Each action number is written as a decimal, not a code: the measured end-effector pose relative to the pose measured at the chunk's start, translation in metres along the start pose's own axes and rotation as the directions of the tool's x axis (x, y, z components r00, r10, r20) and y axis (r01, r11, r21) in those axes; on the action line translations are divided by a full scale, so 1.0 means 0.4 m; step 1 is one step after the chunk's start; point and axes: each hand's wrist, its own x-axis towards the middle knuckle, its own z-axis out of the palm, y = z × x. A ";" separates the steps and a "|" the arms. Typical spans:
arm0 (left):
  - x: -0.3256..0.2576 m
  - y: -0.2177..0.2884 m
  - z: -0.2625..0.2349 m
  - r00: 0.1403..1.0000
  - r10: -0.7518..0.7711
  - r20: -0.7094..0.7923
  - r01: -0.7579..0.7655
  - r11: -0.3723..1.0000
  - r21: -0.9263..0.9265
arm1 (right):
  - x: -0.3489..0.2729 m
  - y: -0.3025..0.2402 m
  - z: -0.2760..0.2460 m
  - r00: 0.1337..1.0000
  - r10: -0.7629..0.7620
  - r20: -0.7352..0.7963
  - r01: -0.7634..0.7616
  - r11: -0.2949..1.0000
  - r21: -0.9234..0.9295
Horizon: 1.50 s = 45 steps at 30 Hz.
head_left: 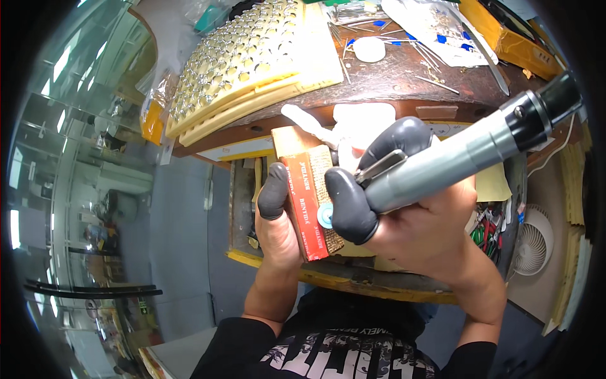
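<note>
My left hand (276, 218), a black cot on its thumb, grips a wooden block (287, 140) tilted toward me. Red printed tape (306, 205) covers part of the block, beside a rough gold-brown strip (320, 170). In my right hand (416, 221) is a grey rotary handpiece (451, 161) with a black rear end, its body slanting up to the right. Black cots cover the right thumb and a finger. A small light-blue disc (325, 215) shows at the strip, next to the right thumb; whether it touches is unclear. White wrapping (309, 125) shows behind the block.
Yellow trays (246, 82) with many shiny metal pieces stand on the dark wooden bench (404, 82). Thin burs and rods, a white round lid (369, 49) and a plastic bag (429, 28) lie farther right. An open drawer (372, 278) sits below my hands; a white fan (533, 240) is at right.
</note>
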 end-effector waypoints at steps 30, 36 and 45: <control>-0.002 -0.015 0.008 0.996 0.079 -0.045 -0.081 0.996 -0.025 | -0.011 0.013 -0.008 0.999 0.037 0.019 -0.036 0.998 -0.056; -0.001 -0.017 -0.028 0.997 0.066 0.050 -0.062 0.995 -0.076 | -0.011 0.016 -0.007 0.999 0.024 0.026 -0.021 0.995 -0.093; 0.005 -0.015 -0.003 0.995 0.012 0.095 -0.002 0.994 -0.106 | -0.013 0.028 0.000 1.000 -0.017 -0.011 0.016 0.997 -0.082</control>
